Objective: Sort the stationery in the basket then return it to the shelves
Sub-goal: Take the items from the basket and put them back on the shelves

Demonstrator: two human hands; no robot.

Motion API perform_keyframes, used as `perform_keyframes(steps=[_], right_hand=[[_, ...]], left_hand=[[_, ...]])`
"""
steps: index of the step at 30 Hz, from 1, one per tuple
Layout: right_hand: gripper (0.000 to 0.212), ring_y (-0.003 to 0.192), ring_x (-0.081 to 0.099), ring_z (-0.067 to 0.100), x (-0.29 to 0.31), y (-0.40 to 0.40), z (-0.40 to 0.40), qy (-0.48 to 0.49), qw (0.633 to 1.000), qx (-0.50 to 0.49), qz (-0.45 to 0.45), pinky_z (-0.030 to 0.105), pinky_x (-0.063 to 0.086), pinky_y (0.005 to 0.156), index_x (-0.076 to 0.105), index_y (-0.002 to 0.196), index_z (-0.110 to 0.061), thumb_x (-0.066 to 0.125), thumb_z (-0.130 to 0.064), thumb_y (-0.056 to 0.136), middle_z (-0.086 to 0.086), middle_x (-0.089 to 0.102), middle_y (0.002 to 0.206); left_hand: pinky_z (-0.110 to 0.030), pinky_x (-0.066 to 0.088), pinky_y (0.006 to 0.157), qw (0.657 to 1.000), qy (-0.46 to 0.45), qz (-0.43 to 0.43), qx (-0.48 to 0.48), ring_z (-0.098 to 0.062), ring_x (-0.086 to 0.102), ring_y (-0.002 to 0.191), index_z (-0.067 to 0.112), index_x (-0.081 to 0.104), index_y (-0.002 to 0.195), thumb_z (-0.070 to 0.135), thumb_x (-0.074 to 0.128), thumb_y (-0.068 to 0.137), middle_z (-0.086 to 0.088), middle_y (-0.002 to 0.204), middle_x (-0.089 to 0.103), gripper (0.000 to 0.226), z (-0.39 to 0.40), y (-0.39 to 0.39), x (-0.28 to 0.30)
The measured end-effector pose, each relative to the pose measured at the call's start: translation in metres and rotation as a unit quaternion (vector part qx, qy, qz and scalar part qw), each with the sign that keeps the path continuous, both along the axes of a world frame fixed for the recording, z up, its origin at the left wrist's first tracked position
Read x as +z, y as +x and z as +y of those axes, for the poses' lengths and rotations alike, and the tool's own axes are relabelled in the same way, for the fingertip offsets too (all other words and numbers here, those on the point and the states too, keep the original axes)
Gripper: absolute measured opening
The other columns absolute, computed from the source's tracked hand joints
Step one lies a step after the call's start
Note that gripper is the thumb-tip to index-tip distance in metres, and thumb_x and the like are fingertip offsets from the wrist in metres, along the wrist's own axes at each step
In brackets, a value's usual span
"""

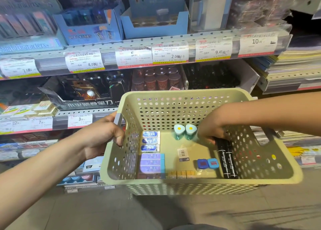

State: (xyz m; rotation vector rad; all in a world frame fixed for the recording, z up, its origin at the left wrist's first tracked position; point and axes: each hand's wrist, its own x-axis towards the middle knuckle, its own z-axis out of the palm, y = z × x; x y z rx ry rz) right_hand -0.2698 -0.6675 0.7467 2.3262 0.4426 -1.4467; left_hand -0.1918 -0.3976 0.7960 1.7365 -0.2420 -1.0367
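basket [205,94]: two markers [226,158], two sharpeners [185,131]

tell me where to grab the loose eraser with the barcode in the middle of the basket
Pinch the barcode eraser across its two long sides, coming straight down from above. It lies flat and alone on the basket floor, with bare floor on both long sides, so fingers should fit. The right hand is nearer, though it is at the markers now.

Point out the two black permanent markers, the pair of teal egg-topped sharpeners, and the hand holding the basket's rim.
black permanent markers [227,158], head view, on the labelled barrels.
teal egg-topped sharpeners [185,131], head view, between the two tops.
left hand [106,134], head view, on its back.
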Motion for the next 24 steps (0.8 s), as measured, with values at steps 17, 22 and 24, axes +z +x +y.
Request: perform_keyframes(steps=[17,22,24], right_hand=[[0.041,0.089,0.051,0.01,0.05,-0.022,-0.021,0.093,0.98,-0.155,-0.08,0.005,0.031,0.058,0.066,0.115,-0.007,0.071,0.002,0.076,0.002,0.068,0.1],[0.032,0.073,0.056,-0.001,0.058,-0.028,-0.038,0.183,0.958,-0.198,-0.098,0.008,0.039,0.061,0.069,0.109,-0.01,0.07,-0.002,0.078,-0.01,0.061,0.081],[0.03,0.061,0.055,-0.009,0.061,-0.031,-0.043,0.228,0.94,-0.22,-0.123,0.004,0.039,0.055,0.069,0.108,-0.01,0.069,-0.001,0.079,-0.013,0.06,0.077]], left_hand=[[-0.027,0.048,0.048,1.0,0.0,-0.02,0.006,-0.027,0.057,0.053,0.017,0.062,0.085,-0.011,0.04,0.037,-0.025,0.082,0.06,0.06,-0.001,0.0,0.007],[-0.03,0.049,0.042,1.0,0.006,-0.027,-0.002,-0.029,0.058,0.049,0.013,0.058,0.094,-0.011,0.041,0.037,-0.024,0.079,0.061,0.064,0.0,-0.002,0.012],[-0.03,0.049,0.042,1.0,0.007,-0.028,-0.002,-0.029,0.058,0.047,0.015,0.059,0.095,-0.011,0.041,0.037,-0.026,0.079,0.062,0.066,-0.001,-0.003,0.014]])
